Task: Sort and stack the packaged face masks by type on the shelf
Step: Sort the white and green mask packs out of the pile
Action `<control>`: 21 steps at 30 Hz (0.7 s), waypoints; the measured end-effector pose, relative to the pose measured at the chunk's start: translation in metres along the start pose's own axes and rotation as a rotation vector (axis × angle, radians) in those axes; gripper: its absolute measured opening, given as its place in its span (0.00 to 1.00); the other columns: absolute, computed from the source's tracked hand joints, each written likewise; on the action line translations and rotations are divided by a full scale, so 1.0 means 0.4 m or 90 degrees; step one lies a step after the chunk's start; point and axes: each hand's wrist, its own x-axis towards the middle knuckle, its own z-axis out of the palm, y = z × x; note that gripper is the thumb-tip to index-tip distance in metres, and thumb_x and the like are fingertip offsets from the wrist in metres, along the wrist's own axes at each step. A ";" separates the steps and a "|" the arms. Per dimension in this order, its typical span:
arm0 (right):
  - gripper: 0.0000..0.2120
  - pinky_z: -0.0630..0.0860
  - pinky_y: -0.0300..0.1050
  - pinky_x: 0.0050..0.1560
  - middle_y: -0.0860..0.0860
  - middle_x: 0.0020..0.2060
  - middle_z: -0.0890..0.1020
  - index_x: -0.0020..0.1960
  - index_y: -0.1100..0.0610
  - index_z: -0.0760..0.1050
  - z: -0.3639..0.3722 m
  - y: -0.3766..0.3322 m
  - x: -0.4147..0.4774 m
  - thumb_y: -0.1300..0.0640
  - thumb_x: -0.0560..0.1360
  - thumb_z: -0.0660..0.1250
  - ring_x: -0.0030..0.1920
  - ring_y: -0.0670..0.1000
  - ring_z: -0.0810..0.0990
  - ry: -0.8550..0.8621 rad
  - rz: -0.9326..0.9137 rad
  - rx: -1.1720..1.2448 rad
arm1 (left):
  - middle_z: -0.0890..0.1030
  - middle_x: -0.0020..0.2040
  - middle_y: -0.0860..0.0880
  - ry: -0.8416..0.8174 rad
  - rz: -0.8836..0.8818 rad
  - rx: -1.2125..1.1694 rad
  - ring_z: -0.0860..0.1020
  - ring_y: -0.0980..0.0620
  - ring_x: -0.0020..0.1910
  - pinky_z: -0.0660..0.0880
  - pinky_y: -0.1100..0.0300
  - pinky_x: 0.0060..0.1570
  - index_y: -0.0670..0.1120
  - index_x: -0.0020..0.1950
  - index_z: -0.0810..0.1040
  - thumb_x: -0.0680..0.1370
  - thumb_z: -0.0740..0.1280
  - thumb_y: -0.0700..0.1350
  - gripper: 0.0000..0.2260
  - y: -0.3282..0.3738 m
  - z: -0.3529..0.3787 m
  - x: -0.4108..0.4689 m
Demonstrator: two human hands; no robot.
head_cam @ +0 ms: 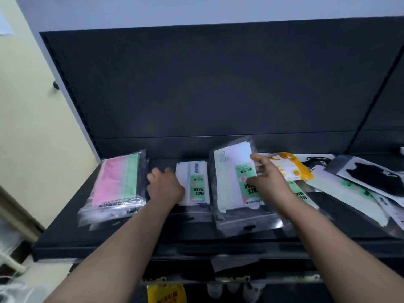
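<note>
- Black shelving fills the view: a flat dark shelf (131, 232) with a tall dark back panel (218, 84), a pale yellow wall (28, 127) to its left.
- Right hand (267, 180) pinches a clear-bagged mask pack (235, 184), tilted up off the shelf, thumb on its front and fingers behind; its green label reads "FACE MASK", upside down to the camera, with a brand name that looks like "LEVANS".
- Left hand (165, 184), fingers curled, presses on the left edge of a white stack (194, 184) lying flat in the shelf's middle; the top pack bears the same green "FACE MASK" label and a blue mark too small to read. Whether this hand grips anything cannot be told.
- At far left lies one stack of clear bags showing pink and green masks (118, 180); its printed strip is blurred.
- Right of the lifted pack, a loose overlapping spread: one orange-and-white patterned pack (288, 166), at least two more green-labelled packs (341, 191), and two packs of black masks (376, 178).
- Below the shelf, a yellow bag (166, 294) carries unreadable print.
</note>
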 end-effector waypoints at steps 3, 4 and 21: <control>0.30 0.79 0.55 0.55 0.46 0.47 0.79 0.69 0.51 0.66 0.079 -0.015 0.026 0.66 0.71 0.70 0.50 0.53 0.81 -0.018 -0.012 -0.005 | 0.69 0.63 0.40 0.097 0.084 0.045 0.66 0.40 0.64 0.70 0.48 0.58 0.45 0.64 0.72 0.75 0.64 0.44 0.17 -0.032 -0.061 0.025; 0.30 0.79 0.55 0.55 0.46 0.50 0.80 0.68 0.51 0.66 0.109 -0.017 0.036 0.65 0.70 0.71 0.50 0.52 0.81 -0.034 -0.018 -0.006 | 0.71 0.62 0.41 0.107 0.105 0.044 0.68 0.40 0.64 0.71 0.49 0.57 0.45 0.63 0.73 0.75 0.64 0.43 0.16 -0.045 -0.086 0.033; 0.22 0.58 0.56 0.69 0.53 0.76 0.56 0.72 0.52 0.65 0.239 0.014 0.033 0.47 0.80 0.55 0.74 0.55 0.54 -0.020 -0.166 -0.531 | 0.79 0.59 0.47 0.084 0.250 -0.024 0.76 0.45 0.59 0.74 0.54 0.55 0.48 0.61 0.77 0.77 0.63 0.44 0.13 -0.026 -0.132 0.008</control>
